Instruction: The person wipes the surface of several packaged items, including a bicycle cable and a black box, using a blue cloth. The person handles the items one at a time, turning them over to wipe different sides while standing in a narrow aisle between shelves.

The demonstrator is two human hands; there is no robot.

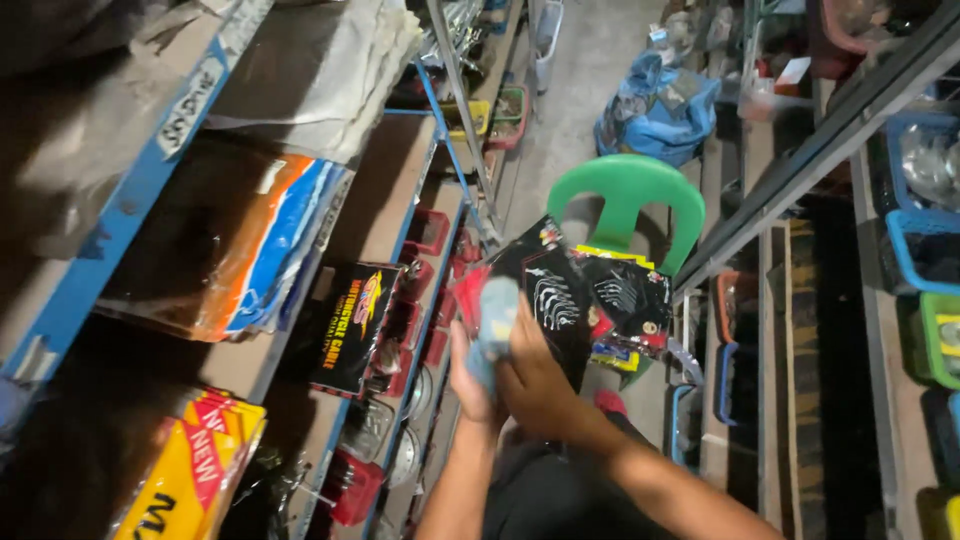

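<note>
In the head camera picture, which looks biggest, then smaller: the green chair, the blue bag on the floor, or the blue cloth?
1. Green chair
2. Blue bag, though it lies farther away, so this is unsure
3. Blue cloth, held in the hands

A light blue cloth (pixel 495 325), bunched and soft, is held between both hands at the middle of the scene, its upper end standing upright above the fingers. Just behind and to the right of it, a fan of flat black packs (pixel 590 300) shows pale curved parts under clear fronts, with red and yellow edges. The packs tilt, overlapping, touching the cloth at its right side.
</note>
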